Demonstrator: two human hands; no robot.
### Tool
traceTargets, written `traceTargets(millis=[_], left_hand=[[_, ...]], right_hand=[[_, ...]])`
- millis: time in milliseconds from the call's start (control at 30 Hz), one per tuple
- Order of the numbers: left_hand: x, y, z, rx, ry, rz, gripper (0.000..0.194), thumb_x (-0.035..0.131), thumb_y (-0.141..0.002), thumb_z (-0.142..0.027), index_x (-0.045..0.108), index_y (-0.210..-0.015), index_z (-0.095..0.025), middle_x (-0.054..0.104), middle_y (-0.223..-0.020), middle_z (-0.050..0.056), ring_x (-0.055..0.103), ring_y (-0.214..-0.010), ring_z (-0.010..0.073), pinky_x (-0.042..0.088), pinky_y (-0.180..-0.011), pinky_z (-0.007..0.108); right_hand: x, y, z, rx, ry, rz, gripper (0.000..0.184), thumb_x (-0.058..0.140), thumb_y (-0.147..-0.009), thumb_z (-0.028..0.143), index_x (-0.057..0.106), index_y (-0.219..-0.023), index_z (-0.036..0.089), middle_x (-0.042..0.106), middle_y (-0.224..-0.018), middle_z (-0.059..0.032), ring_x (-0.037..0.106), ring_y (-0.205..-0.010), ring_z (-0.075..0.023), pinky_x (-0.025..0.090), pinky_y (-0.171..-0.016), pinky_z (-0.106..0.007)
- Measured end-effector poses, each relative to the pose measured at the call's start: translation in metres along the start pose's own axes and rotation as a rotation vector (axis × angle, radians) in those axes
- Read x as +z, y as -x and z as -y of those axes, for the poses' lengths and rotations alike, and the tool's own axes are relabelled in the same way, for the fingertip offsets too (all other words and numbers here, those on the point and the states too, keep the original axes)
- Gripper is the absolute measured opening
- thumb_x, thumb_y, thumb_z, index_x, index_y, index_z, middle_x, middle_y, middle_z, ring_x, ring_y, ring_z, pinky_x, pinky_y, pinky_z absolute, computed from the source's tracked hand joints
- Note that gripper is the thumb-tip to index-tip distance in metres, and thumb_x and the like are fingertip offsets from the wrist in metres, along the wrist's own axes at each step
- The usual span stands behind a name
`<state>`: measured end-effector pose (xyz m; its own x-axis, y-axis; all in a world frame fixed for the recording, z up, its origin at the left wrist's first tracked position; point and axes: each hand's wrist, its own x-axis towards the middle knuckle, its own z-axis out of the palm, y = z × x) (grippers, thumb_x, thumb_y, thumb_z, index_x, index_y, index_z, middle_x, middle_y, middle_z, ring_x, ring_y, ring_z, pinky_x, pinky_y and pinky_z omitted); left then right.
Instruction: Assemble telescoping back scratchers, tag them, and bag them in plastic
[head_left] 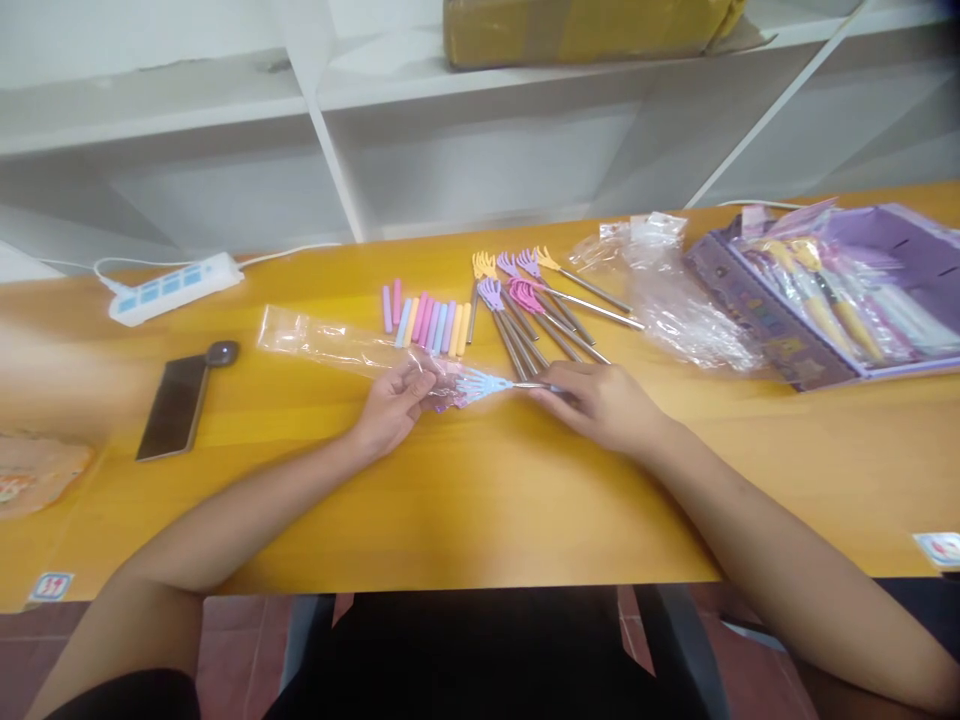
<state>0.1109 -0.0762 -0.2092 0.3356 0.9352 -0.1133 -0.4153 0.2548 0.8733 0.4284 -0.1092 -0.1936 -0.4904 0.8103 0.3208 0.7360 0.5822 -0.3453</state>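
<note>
My left hand (394,400) pinches the open end of a long clear plastic sleeve (322,340) lying on the yellow table (480,500). My right hand (600,400) grips the metal shaft of a back scratcher with a light blue claw head (480,383). The claw head sits at the sleeve's mouth, right by my left fingers. Behind my hands lie several more claw-headed scratchers (525,300) in purple, pink and yellow, and a row of pastel handle grips (427,320).
A purple display box (757,290) with packed scratchers stands at the right, crumpled clear wrappers (667,290) beside it. At the left lie a white power strip (176,288), a dark phone (174,405) and a small dark object (222,351). White shelving rises behind the table.
</note>
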Motion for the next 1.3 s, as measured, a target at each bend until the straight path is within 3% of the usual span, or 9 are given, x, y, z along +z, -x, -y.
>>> traceTargets(millis=[200, 467, 700, 1000, 1167, 1300], left_hand=[[0.0043, 0.0027, -0.0032, -0.017, -0.054, 0.027, 0.043, 0.103, -0.075, -0.045, 0.074, -0.093, -0.017, 0.081, -0.086, 0.002, 0.079, -0.08, 0.0171, 0.065, -0.076, 0.029], [0.0014, 0.0019, 0.001, -0.026, -0.182, 0.1, 0.043, 0.097, -0.08, -0.054, 0.083, -0.094, -0.016, 0.086, -0.102, 0.01, 0.083, -0.091, 0.0256, 0.068, -0.083, 0.037], [0.0001, 0.0023, 0.0003, -0.068, -0.176, 0.19, 0.045, 0.095, -0.082, -0.056, 0.083, -0.104, -0.02, 0.087, -0.106, 0.011, 0.085, -0.093, 0.0293, 0.068, -0.085, 0.039], [0.001, -0.0026, -0.0019, -0.089, -0.04, 0.086, 0.046, 0.1, -0.073, -0.059, 0.084, -0.078, -0.016, 0.086, -0.088, 0.01, 0.083, -0.084, 0.0227, 0.068, -0.084, 0.033], [-0.0014, -0.0018, -0.001, -0.111, -0.082, 0.104, 0.046, 0.1, -0.073, -0.058, 0.087, -0.086, -0.016, 0.087, -0.097, 0.012, 0.083, -0.091, 0.0265, 0.067, -0.094, 0.042], [-0.0029, -0.0004, 0.0013, -0.102, -0.112, 0.115, 0.044, 0.101, -0.073, -0.055, 0.089, -0.09, -0.017, 0.087, -0.102, 0.011, 0.082, -0.093, 0.0248, 0.067, -0.094, 0.039]], right_hand=[[0.0033, -0.0017, 0.0014, -0.022, -0.019, 0.009, 0.037, 0.046, -0.118, 0.046, 0.071, -0.11, 0.02, 0.077, -0.101, -0.0057, 0.072, -0.085, -0.0176, 0.048, -0.076, -0.03], [0.0072, -0.0035, 0.0051, -0.028, -0.061, -0.02, 0.035, 0.05, -0.116, 0.046, 0.074, -0.111, 0.021, 0.078, -0.103, -0.0077, 0.073, -0.09, -0.0196, 0.051, -0.077, -0.031], [0.0048, -0.0047, 0.0076, -0.042, -0.063, -0.017, 0.037, 0.049, -0.116, 0.047, 0.074, -0.111, 0.021, 0.077, -0.101, -0.0079, 0.073, -0.088, -0.0192, 0.049, -0.073, -0.032], [-0.0001, -0.0018, 0.0027, 0.004, -0.101, -0.011, 0.037, 0.05, -0.116, 0.047, 0.075, -0.115, 0.02, 0.078, -0.109, -0.0099, 0.074, -0.095, -0.0217, 0.053, -0.083, -0.033], [0.0023, -0.0034, 0.0041, -0.029, -0.163, -0.005, 0.04, 0.048, -0.116, 0.05, 0.075, -0.113, 0.021, 0.077, -0.107, -0.0108, 0.074, -0.096, -0.0221, 0.053, -0.082, -0.033], [0.0024, -0.0045, 0.007, -0.023, -0.195, 0.001, 0.039, 0.049, -0.115, 0.05, 0.076, -0.112, 0.021, 0.077, -0.104, -0.0109, 0.074, -0.095, -0.0222, 0.054, -0.082, -0.033]])
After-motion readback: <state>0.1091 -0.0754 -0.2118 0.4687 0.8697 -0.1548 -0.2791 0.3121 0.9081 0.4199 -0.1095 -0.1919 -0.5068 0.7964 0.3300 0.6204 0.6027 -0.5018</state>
